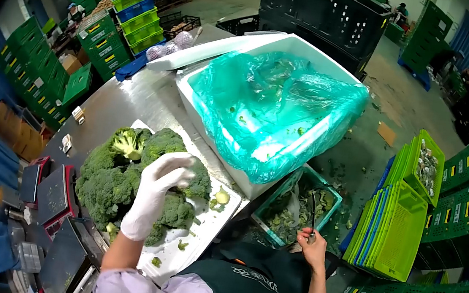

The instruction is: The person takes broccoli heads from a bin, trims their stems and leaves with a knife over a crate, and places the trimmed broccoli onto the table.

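Observation:
My left hand [151,195], in a white glove, hovers over a heap of broccoli [106,185]. Its fingers curve to the right, apart from the thumb, with nothing visible between them. The broccoli heads rest on a white foam board [213,218], together with a pale cut stem piece [221,196] and small green scraps. My bare right hand [313,245] grips a knife [313,210] by its handle, its dark narrow blade pointing up and away from me. Behind that blade is a teal-rimmed crate [332,197] holding leaves and trimmings.
A white foam box [212,137] lined with a green plastic bag [237,129] stands ahead, a few green bits inside. Scales [54,193] sit at the left on the metal table [111,108]. Lime crates [394,229] are stacked at right. People work farther back.

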{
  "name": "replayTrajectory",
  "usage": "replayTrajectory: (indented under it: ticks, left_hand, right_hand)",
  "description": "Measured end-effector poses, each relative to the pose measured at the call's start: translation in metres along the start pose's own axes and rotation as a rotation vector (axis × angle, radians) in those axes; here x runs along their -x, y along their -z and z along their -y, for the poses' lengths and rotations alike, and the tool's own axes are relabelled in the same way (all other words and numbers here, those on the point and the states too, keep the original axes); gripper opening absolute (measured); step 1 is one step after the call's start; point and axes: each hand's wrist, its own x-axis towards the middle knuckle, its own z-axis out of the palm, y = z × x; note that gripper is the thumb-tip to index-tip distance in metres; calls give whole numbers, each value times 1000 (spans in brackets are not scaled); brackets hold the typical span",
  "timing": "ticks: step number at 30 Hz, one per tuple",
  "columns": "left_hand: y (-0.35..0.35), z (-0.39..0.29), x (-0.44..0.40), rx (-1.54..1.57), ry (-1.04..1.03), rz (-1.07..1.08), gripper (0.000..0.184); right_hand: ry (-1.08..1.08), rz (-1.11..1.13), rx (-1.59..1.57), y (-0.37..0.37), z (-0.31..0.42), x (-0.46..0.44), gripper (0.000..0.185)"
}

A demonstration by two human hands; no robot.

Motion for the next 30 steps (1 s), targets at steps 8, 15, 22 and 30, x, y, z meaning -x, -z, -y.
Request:
replayTrajectory:
  ticks: [8,15,22,30]
  left_hand:
    - [-100,10,-224,-1068,-220,869,32]
    - [-176,71,-362,-1408,-74,1183,69]
    - [-195,-70,-506,-1289,-1039,-246,43]
    - [-206,-135,-442,-1531,-258,365,26]
  right_hand:
    - [-61,-118,32,16,3,-2,30]
    - [-119,-288,38,37,-19,6,28]
    - [-339,-333,19,46,-27,2,27]
    - [-409,-305,-88,40,-44,-12,26]
